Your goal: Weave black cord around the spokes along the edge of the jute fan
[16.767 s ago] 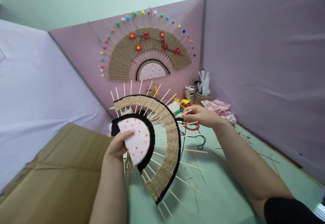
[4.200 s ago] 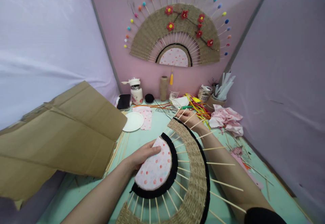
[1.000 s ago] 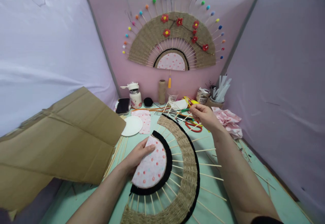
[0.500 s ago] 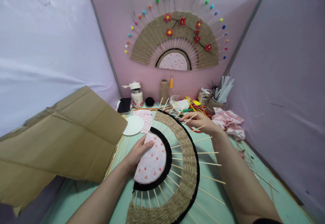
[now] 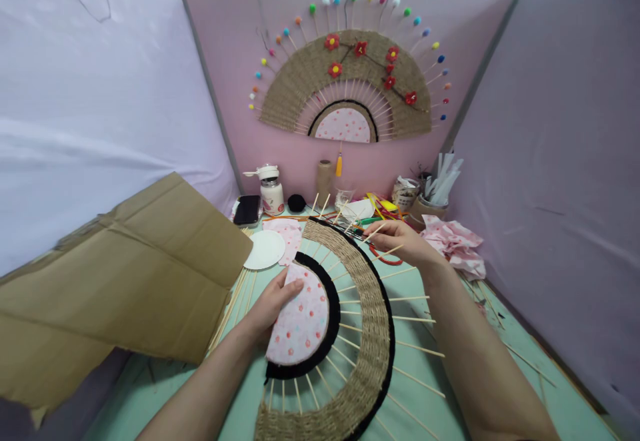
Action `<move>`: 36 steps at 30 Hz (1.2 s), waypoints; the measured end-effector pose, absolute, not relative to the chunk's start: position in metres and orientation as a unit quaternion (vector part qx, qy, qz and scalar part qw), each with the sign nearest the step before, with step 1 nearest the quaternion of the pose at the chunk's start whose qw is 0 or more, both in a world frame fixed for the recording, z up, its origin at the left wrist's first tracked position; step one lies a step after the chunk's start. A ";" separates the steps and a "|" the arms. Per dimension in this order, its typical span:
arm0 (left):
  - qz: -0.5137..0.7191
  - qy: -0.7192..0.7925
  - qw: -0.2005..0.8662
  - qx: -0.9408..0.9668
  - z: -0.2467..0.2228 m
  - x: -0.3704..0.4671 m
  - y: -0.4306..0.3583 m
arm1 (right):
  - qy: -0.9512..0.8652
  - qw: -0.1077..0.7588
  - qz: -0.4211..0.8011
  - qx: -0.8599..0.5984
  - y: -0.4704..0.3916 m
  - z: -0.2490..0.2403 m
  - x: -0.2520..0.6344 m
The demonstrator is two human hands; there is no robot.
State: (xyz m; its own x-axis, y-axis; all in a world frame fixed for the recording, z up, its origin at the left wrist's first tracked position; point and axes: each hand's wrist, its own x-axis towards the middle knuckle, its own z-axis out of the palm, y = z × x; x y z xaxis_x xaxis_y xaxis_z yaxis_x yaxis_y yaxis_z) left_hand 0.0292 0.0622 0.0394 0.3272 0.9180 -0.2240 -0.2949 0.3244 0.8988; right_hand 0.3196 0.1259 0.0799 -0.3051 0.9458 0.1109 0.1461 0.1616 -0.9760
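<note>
The left hand [image 5: 275, 304] has a firm grip on a half-round fan of tan woven cord and pale wooden skewers [image 5: 375, 321]. Its thumb lies flat on the straight side of the white half-disc printed with pink flowers [image 5: 303, 318] at the fan's centre; the other fingers go behind and are mostly hidden. The fan is held tilted over the pale green table [image 5: 130, 394], its curved side toward the right arm, its lower end running out of view at the bottom. A thick black band [image 5: 333, 321] rings the half-disc, and a black edging [image 5: 391, 334] follows the outer curve of the weave, with skewer tips sticking out past it.

The right hand [image 5: 400, 240] is at the upper outer edge of the fan, among those tips, its grip nearly closed, with thumb and forefinger close together. Whether anything is pinched between them is too small to tell. Scissors with red handles [image 5: 383, 260] lie just below and behind that hand.

Farther back on the table sits a ball of black yarn [image 5: 297, 202]. A white round disc [image 5: 265, 250] lies near the left hand, beside a large sheet of folded brown cardboard [image 5: 125, 268].
</note>
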 end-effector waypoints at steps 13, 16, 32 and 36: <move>0.442 0.411 0.688 0.403 0.044 0.028 0.064 | -0.598 0.538 0.401 -0.439 0.133 0.081 0.320; 0.436 0.412 0.693 0.401 0.043 0.029 0.064 | -0.585 0.575 0.368 -0.439 0.134 0.083 0.319; 0.507 0.414 0.677 0.337 0.042 0.031 0.065 | -0.518 0.520 0.576 -0.360 0.142 0.071 0.307; 0.519 0.426 0.671 0.315 0.045 0.032 0.068 | -0.497 0.473 0.652 -0.323 0.139 0.066 0.298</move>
State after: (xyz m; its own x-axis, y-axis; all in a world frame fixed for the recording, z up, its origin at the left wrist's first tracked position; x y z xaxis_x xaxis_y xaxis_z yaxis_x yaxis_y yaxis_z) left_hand 0.0319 0.0681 0.0450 0.0989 0.9646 -0.2445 -0.4286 0.2630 0.8643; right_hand 0.2982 0.1391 0.0665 -0.3442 0.9376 0.0482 -0.2954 -0.0594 -0.9535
